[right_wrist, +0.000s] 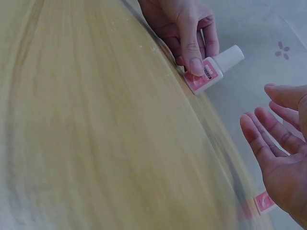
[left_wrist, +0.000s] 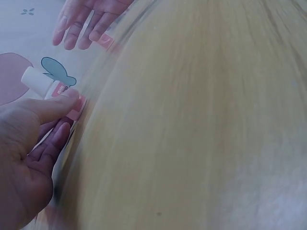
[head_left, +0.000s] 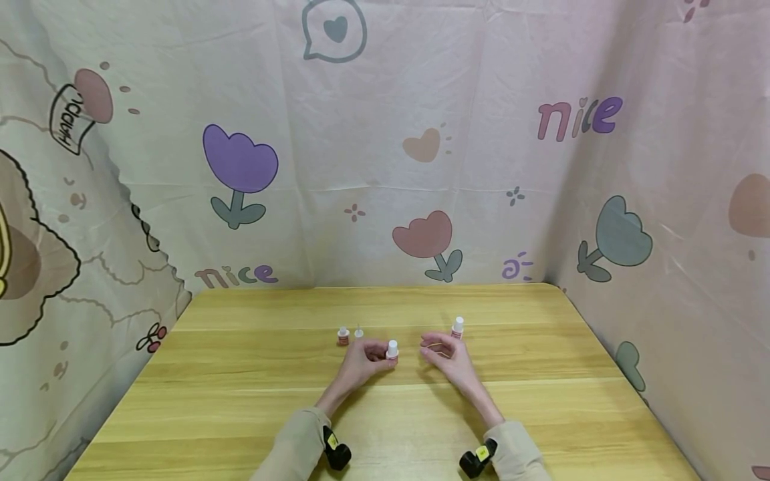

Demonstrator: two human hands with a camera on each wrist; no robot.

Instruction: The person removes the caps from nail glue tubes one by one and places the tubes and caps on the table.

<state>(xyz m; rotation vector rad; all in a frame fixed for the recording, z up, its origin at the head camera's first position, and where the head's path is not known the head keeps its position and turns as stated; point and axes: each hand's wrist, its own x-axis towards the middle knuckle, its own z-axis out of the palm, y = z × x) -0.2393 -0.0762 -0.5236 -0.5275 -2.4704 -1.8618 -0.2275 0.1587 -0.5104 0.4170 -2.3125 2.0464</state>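
Pinches a small white-capped bottle point(head_left: 392, 351) in the left hand point(head_left: 363, 359), thumb laid across the pink-and-white label, other fingers clamped on the far side. Holds it close to upright between the two hands, cap uppermost, at or just over the tabletop point(head_left: 385, 414); cannot tell base contact from a slight lift. Holds the right hand point(head_left: 450, 354) opposite, apart from that bottle and with nothing in its grasp, fingers loosely bent and apart, thumb set off from them, palm turned inward. Shows a second white-capped bottle point(head_left: 458, 326) just behind the right hand, lower part covered by it in the head view; cannot tell touching from mere nearness. Reveals its pink base next to the hand in the right wrist view.

Shows further, beyond the left hand, a red-bodied bottle point(head_left: 343, 336) with a white top, upright on the tabletop, and just beside it a thin-tipped bottle point(head_left: 359, 333), partly hidden behind the hand. Wears beige sleeves point(head_left: 295, 444) on both arms, with a black device point(head_left: 337, 455) marked in yellow at each wrist. Has, behind the tabletop, a pale cloth point(head_left: 361, 100) printed with tulips, hearts and the word "nice".
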